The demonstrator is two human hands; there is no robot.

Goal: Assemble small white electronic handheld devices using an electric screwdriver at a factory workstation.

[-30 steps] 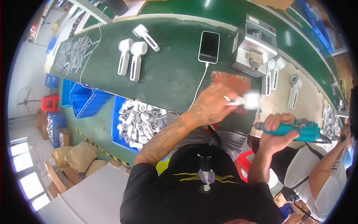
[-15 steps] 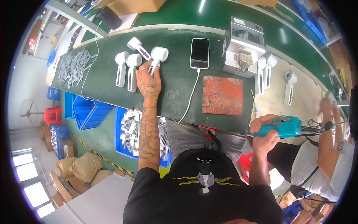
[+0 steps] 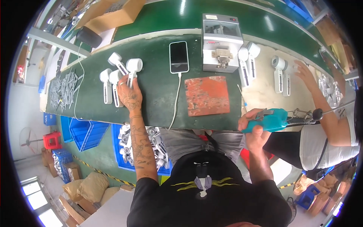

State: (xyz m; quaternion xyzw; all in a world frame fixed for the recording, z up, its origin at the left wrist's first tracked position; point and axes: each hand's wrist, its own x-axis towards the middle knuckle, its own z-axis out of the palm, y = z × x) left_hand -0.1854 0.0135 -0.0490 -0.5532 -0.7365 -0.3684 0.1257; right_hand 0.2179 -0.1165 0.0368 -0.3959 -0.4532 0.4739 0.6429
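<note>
My left hand (image 3: pixel 129 97) is closed round the handle of a white round-headed handheld device (image 3: pixel 134 66), which rests on the green worktop. Just left of it lie three similar white devices (image 3: pixel 107 85), each with a dark slot along its handle; my hand partly covers the nearest one. In my right hand (image 3: pixel 255 132) is a teal electric screwdriver (image 3: pixel 272 119), its tip end pointing right by a spring and cord, above the bench's front right edge. Between my hands lies a worn red square mat (image 3: pixel 207 96).
A grey metal machine (image 3: pixel 222 43) stands behind the mat, beside a phone (image 3: pixel 179 57) on a white cable. Grey strips (image 3: pixel 64 90) are heaped far left. Below, a blue bin (image 3: pixel 120 160) holds white parts. At right, a co-worker's hand (image 3: pixel 305 75) is near more white devices (image 3: pixel 278 75).
The view has swung right, so the bench appears further left. A second white device now lies beside the single one on the pale surface, near the co-worker's hand. My grips look unchanged.
</note>
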